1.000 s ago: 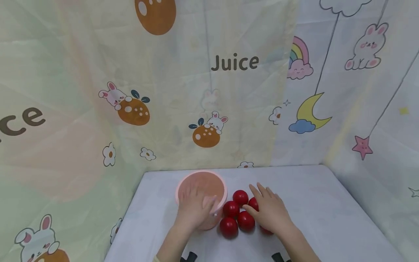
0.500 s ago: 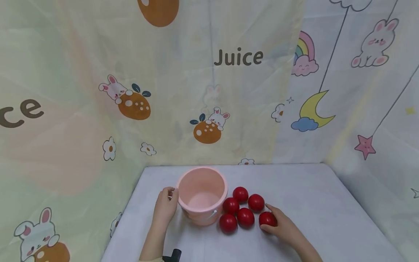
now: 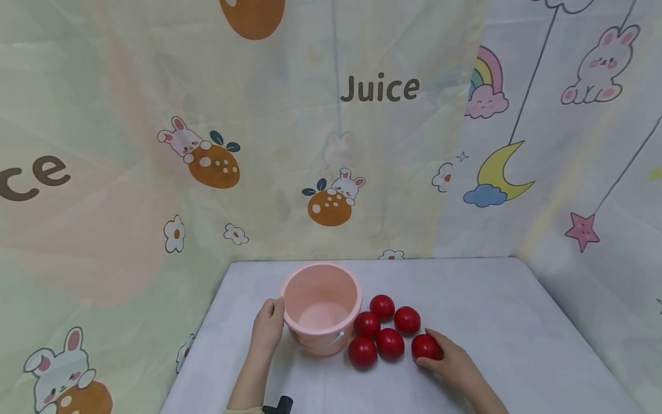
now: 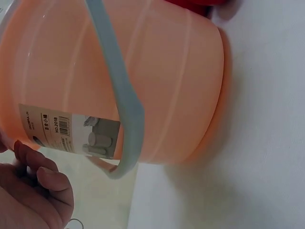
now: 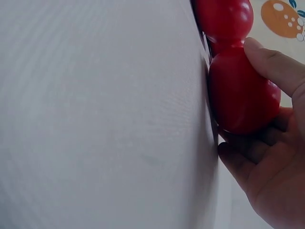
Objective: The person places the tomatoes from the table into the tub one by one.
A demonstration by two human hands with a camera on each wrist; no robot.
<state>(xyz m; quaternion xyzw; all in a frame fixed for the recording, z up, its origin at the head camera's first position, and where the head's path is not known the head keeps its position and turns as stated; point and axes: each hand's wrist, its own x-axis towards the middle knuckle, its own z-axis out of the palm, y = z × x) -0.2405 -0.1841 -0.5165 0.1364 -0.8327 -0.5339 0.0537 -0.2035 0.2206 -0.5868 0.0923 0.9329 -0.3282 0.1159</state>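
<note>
A pink bucket (image 3: 323,339) stands upright on the white table, its mouth tipped into sight in the head view. My left hand (image 3: 268,325) grips its rim on the left side, fingers curled. In the left wrist view, a paper label and a pale grey-blue handle (image 4: 121,105) show on the bucket's wall (image 4: 162,71). Right of the bucket, my right hand (image 3: 455,362) holds a shiny red ball (image 3: 426,347) between thumb and fingers. In the right wrist view that ball (image 5: 243,90) sits close on the tabletop, thumb on one side, fingers curled round the other.
Several more red balls lie clustered between bucket and right hand, among them a front one (image 3: 362,352) and a back one (image 3: 382,307). The table (image 3: 496,310) is bordered by printed cloth walls (image 3: 269,218) at the back and sides. A black strap piece (image 3: 279,405) shows at the left wrist.
My left hand has moved from over the bucket's mouth to its left rim. My right hand has come down from above the balls and taken hold of the rightmost one.
</note>
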